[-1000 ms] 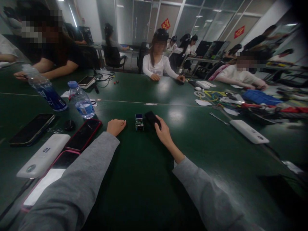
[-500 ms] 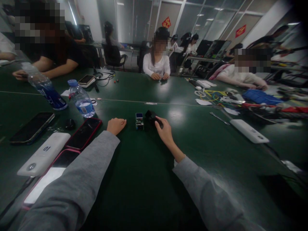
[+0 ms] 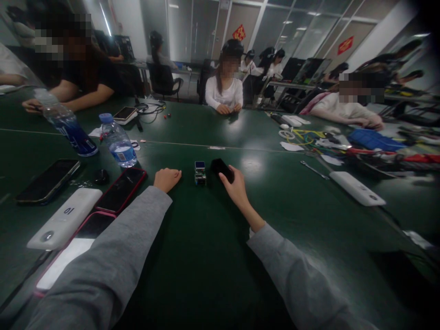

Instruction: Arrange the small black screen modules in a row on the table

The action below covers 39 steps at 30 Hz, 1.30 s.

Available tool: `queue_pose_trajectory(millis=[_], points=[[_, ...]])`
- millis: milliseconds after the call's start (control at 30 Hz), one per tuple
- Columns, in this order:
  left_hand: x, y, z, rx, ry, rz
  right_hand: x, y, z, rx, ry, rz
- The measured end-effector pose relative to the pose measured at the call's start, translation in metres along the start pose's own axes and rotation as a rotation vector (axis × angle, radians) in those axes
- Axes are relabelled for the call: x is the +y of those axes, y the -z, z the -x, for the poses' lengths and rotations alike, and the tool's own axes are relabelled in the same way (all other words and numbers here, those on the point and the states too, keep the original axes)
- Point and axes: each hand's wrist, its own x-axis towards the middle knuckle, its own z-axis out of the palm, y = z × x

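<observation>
My right hand (image 3: 237,184) grips a small black box-shaped object (image 3: 222,169) at its near right end, thumb along the side. What kind of thing it is, I cannot tell. Just left of it, apart from both hands, a small circuit board module (image 3: 200,178) stands on the green table (image 3: 206,238), with a small dark screen (image 3: 200,165) at its top. Further left my left hand (image 3: 167,179) rests on the tabletop, fingers curled into a loose fist, and nothing shows in it.
Left of my left arm lie phones (image 3: 122,190), a white power bank (image 3: 67,217) and two plastic bottles (image 3: 120,142). To the right are a wrench (image 3: 314,169), another white power bank (image 3: 357,188) and a heap of cables (image 3: 309,135). Several people sit around.
My right hand has turned the black object slightly, showing more of its broad dark face. My left hand and the circuit board module stay in place.
</observation>
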Motion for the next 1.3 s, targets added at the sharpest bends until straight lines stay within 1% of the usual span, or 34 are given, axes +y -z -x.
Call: queue_pose_trajectory(millis=[133,333,500,667,800,867,933,1000,1067,1133,1167,1200,1233,1267,1300], points=[[0.001,0.0,0.001,0.011,0.004,-0.009,-0.001,-0.002,0.001,-0.053,0.057,0.091],[0.001,0.0,0.001,0.014,0.011,-0.009,0.004,-0.002,0.001,-0.053,0.029,0.057],[0.0,-0.001,-0.001,0.003,-0.004,0.009,0.008,0.007,0.004,-0.059,0.018,0.036],[-0.001,-0.003,-0.001,-0.001,-0.007,0.028,0.007,0.011,0.007,-0.016,-0.01,0.07],[-0.002,-0.003,-0.002,0.004,-0.001,0.033,0.004,0.017,0.01,-0.044,-0.022,0.072],[-0.003,-0.004,-0.002,-0.003,-0.007,0.049,0.009,0.031,0.013,-0.069,-0.029,0.072],[-0.003,-0.004,-0.001,0.0,-0.023,0.062,0.02,0.056,0.022,-0.073,-0.049,0.089],[-0.003,-0.005,-0.001,0.021,-0.027,0.059,0.038,0.093,0.037,-0.048,-0.092,0.135],[-0.003,-0.005,-0.001,0.035,-0.016,0.044,0.058,0.136,0.057,-0.004,-0.157,0.206],[-0.002,-0.005,0.0,0.035,-0.007,0.032,0.078,0.178,0.078,0.059,-0.255,0.307],[-0.002,-0.005,-0.001,0.033,-0.006,0.031,0.085,0.194,0.087,0.098,-0.303,0.36],[-0.002,-0.005,-0.001,0.033,-0.005,0.032,0.091,0.207,0.093,0.132,-0.34,0.408],[-0.002,-0.004,-0.001,0.035,-0.005,0.033,0.093,0.214,0.098,0.16,-0.364,0.45],[-0.002,-0.004,-0.001,0.035,-0.005,0.036,0.093,0.216,0.099,0.182,-0.374,0.486],[-0.002,-0.004,0.0,0.034,-0.007,0.038,0.09,0.212,0.098,0.191,-0.371,0.509]])
